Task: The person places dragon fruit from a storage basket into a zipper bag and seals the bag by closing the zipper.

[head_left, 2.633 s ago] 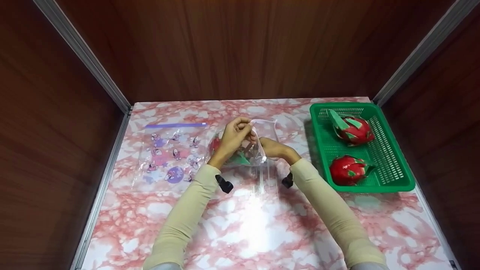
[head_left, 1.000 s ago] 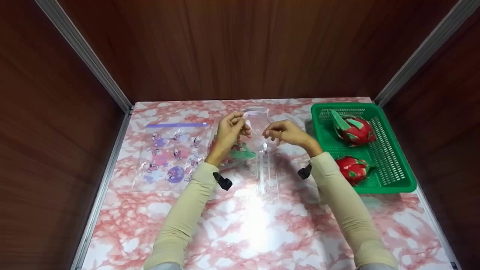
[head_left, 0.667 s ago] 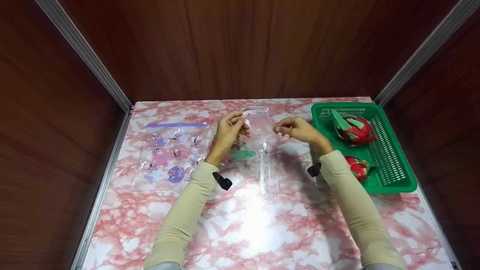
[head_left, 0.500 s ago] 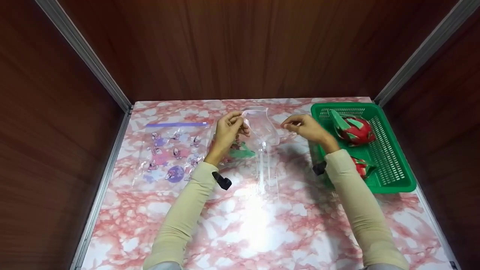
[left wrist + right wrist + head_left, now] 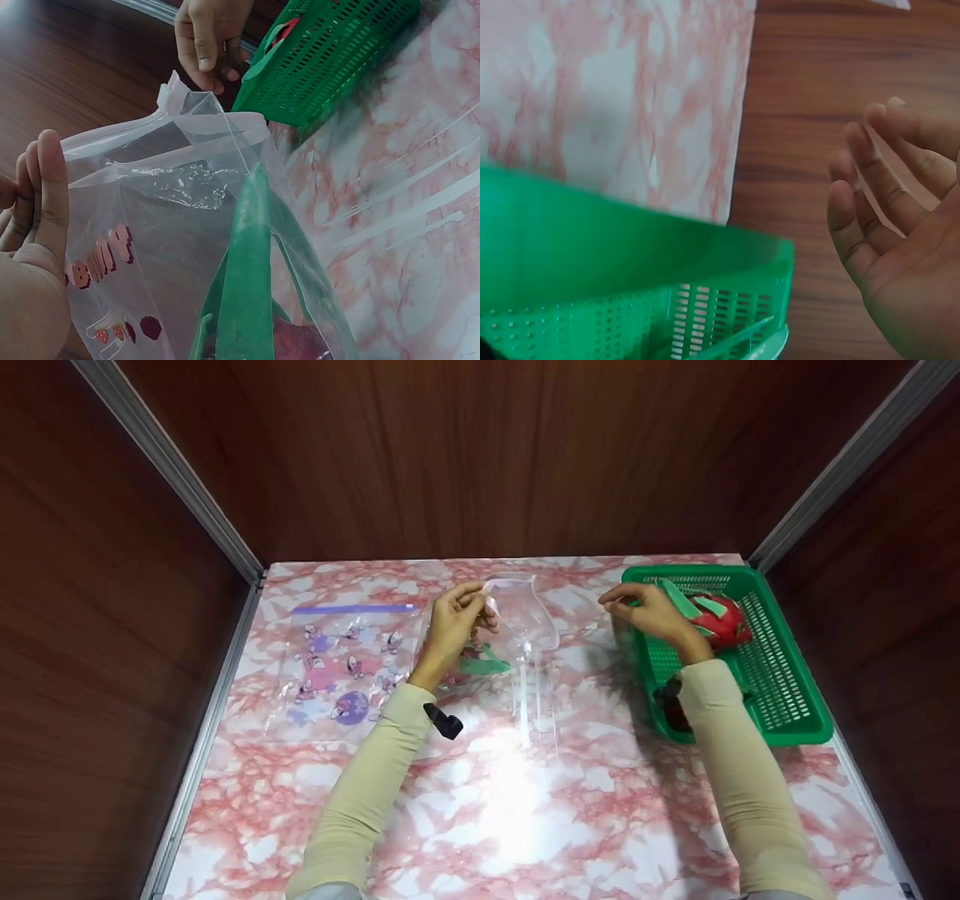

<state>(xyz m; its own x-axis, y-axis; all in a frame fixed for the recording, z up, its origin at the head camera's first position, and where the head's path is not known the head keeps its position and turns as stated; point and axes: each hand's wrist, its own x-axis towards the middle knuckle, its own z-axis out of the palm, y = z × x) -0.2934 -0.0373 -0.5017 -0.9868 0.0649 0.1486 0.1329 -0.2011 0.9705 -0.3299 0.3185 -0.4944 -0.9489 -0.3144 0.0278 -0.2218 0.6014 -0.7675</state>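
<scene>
My left hand pinches the rim of a clear zip bag with a pale pink top strip. The bag's mouth gapes, and red print shows on its side. Inside it lies a dragon fruit with long green leaves. My right hand hovers over the left rim of a green basket, fingers loosely bent and holding nothing. Just right of that hand, a red dragon fruit with green leaves lies in the basket. Another dragon fruit there is mostly hidden behind my right wrist.
A flat clear bag with a purple zip strip and cartoon prints lies at left on the marbled table. Dark wood panels enclose the back and sides. Metal rails run along the table's sides.
My right hand has left the clear bag's mouth and moved right to the basket, its arm now covering the nearer dragon fruit. My left hand keeps its hold on the bag, almost still lately.
</scene>
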